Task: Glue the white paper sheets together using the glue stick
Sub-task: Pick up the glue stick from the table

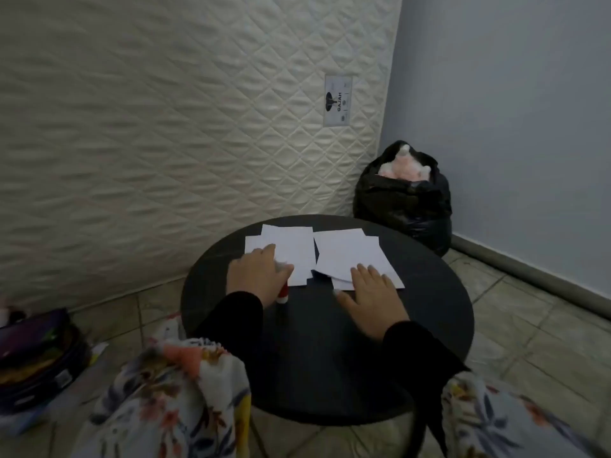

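Flat-fingered, the right hand (373, 300) pins one white paper stack (350, 259) while the left hand (258, 276) grips the glue stick (283, 295); uncapping likely comes next.

A round table (330, 352) stands on the floor (515, 325) near the room's corner. Two stacks of paper lie side by side at the table's far edge: the left stack (291, 249) and the right stack (347, 252), nearly touching. The left hand (256, 276) rests on the left stack's near corner, with the glue stick (283, 295) under it, just off the paper. The right hand (373, 297) lies on the right stack's near edge. A mattress (165, 127) leans behind the table; a bag (405, 200) sits beyond the far right edge; a case (33, 355) lies on the floor to the left.
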